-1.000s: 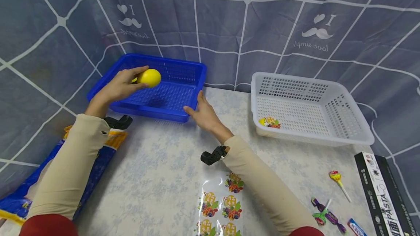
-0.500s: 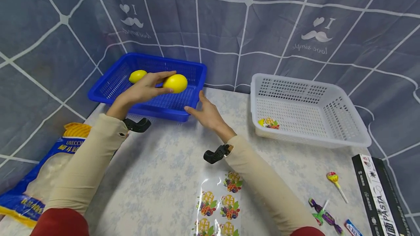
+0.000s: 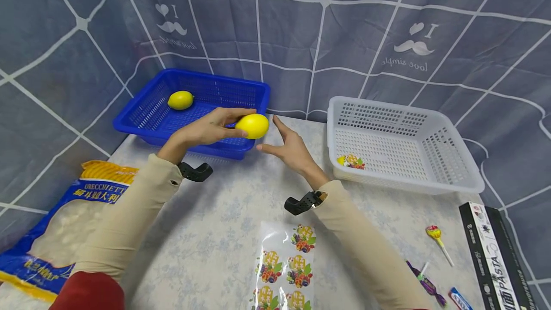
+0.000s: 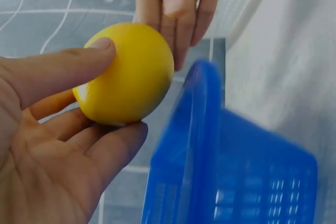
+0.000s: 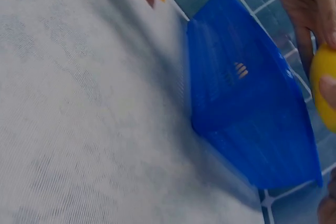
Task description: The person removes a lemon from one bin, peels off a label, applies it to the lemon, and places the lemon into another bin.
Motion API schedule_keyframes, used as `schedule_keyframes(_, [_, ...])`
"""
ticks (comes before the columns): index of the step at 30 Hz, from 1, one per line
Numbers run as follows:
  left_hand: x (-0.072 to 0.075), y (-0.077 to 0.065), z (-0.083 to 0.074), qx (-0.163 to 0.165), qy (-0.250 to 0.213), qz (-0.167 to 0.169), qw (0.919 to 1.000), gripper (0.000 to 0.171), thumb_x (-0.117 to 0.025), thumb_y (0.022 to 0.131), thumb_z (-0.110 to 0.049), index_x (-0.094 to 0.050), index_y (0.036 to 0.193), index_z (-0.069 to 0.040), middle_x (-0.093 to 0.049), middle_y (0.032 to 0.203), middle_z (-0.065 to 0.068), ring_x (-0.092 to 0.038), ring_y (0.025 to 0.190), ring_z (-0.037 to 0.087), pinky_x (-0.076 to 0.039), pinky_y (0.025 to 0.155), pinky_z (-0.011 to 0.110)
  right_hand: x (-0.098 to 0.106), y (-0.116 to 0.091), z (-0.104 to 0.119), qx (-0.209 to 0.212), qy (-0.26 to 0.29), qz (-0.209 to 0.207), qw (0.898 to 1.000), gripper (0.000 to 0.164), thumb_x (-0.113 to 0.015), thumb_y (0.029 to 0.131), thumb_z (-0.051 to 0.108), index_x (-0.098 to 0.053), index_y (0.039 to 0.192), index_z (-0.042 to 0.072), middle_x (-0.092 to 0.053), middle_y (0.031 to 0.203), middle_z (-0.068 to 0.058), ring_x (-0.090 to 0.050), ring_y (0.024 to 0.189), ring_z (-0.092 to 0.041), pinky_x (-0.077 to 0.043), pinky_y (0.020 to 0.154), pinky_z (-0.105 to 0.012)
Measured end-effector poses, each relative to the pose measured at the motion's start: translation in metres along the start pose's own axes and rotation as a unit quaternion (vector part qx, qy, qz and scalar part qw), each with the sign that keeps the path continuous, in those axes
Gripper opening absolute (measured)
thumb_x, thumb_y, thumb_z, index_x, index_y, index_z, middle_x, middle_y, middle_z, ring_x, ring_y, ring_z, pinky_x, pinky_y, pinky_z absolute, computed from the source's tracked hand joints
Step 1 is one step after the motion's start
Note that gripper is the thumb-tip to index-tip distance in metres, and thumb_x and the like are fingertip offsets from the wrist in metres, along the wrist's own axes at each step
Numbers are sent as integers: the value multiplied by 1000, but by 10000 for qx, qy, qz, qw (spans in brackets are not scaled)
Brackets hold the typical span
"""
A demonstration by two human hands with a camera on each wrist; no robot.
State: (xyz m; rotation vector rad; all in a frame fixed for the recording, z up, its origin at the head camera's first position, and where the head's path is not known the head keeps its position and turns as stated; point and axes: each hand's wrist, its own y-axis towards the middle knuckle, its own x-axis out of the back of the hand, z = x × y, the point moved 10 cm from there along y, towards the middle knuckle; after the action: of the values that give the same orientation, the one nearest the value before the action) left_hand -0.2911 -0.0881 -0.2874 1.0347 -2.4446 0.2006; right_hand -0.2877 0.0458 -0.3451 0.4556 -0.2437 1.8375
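At the lower left of the frame lies a bag (image 3: 64,233) of glossy blue and orange plastic, its clear window showing pale pieces; a beige sleeve (image 3: 129,224) crosses its right part. Left of centre, the blue basket (image 3: 228,92) has slotted plastic sides and a smooth rolled rim. Toward its left end rests the loose lemon (image 3: 180,100), oval and bright yellow, with floor bare to its right.

At mid-frame the left hand (image 3: 206,127) grips the held lemon (image 3: 252,126) between thumb and fingers. This one is smooth, plump and evenly yellow, with a soft shine, and sits at the basket's near right corner; the left wrist view shows a gap between fruit and rim. Just right of it is the right hand (image 3: 292,149), fingers extended and thumb spread; whether a fingertip touches the lemon is unclear.

Below, a shiny sheet of fruit stickers (image 3: 284,267) lies on the pale, floral counter (image 3: 206,248), with open room to its left. At right stands the white basket (image 3: 409,182), perforated, a small fruit-printed piece (image 3: 354,161) in its near left corner. Farther right are a lollipop (image 3: 435,233) and a black-and-white box (image 3: 495,257).
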Motion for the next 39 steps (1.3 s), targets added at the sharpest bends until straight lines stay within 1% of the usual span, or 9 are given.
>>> schedule_keyframes(3, [-14, 7, -4, -112, -148, 249, 9995, 57, -59, 97, -2, -36, 149, 2, -41, 150, 18, -44, 135, 31, -39, 109, 45, 6, -8, 3, 389, 736, 176, 9964, 89, -76, 88, 21, -21, 157, 12, -22, 162, 0, -22, 146, -10, -23, 117, -27])
schedule_keyframes(6, [-27, 13, -6, -200, -208, 436, 9986, 57, -59, 97, -1, -36, 149, 2, -42, 150, 17, -46, 133, 30, -40, 108, 45, 12, -16, 5, 638, 1484, 351, 9862, 82, -74, 88, 6, -25, 155, 8, -26, 160, -3, -29, 144, -12, -29, 113, -24])
schedule_keyframes(10, [-43, 20, -8, -330, -269, 551, 9976, 57, -59, 96, 1, -36, 149, 3, -43, 149, 17, -47, 132, 30, -39, 109, 47, 24, -29, -1, 652, 1856, 289, 9800, 74, -72, 87, -1, -35, 151, 6, -36, 155, -7, -42, 137, -21, -43, 104, -27])
schedule_keyframes(14, [-56, 23, -9, -364, -239, 550, 9975, 57, -58, 96, 2, -36, 148, 4, -44, 148, 18, -47, 131, 30, -38, 110, 47, 32, -42, -10, 530, 1862, -45, 9811, 66, -72, 88, -1, -42, 147, 4, -42, 151, -11, -48, 133, -24, -49, 97, -29])
schedule_keyframes(21, [-63, 28, -6, -297, 614, -116, 9976, 48, -59, 94, 5, -46, 140, 10, -51, 140, 23, -50, 129, 33, -43, 106, 41, 41, -56, -29, 130, 1235, -811, 9889, 64, -74, 88, 6, -46, 145, 4, -49, 145, -12, -52, 129, -22, -48, 95, -23])
schedule_keyframes(25, [-75, 31, -5, -406, 1160, -203, 9922, 46, -61, 92, 7, -49, 136, 12, -58, 132, 24, -58, 117, 31, -47, 101, 42, 38, -61, -40, -84, 1048, -794, 9913, 64, -72, 89, 6, -43, 147, 5, -45, 148, -11, -49, 131, -22, -47, 96, -21])
schedule_keyframes(30, [-92, 37, 4, -447, 1515, -211, 9872, 44, -60, 91, 8, -51, 134, 13, -62, 126, 23, -61, 109, 29, -48, 99, 40, 36, -67, -53, -188, 921, -765, 9926, 64, -71, 90, 4, -42, 147, 1, -43, 150, -12, -47, 133, -23, -46, 96, -21])
schedule_keyframes(34, [-103, 40, 19, -322, 1476, -142, 9884, 44, -60, 91, 8, -50, 134, 13, -61, 127, 24, -61, 111, 30, -48, 100, 38, 34, -70, -67, -381, 692, -736, 9942, 64, -72, 88, 2, -43, 145, 0, -44, 148, -16, -50, 130, -26, -48, 94, -21])
schedule_keyframes(39, [-113, 40, 35, -203, 1236, -111, 9921, 45, -59, 92, 8, -48, 135, 14, -57, 132, 26, -58, 117, 33, -46, 103, 38, 30, -70, -80, -489, 723, -636, 9942, 64, -71, 88, -1, -43, 145, -2, -44, 147, -20, -49, 130, -29, -47, 96, -23])
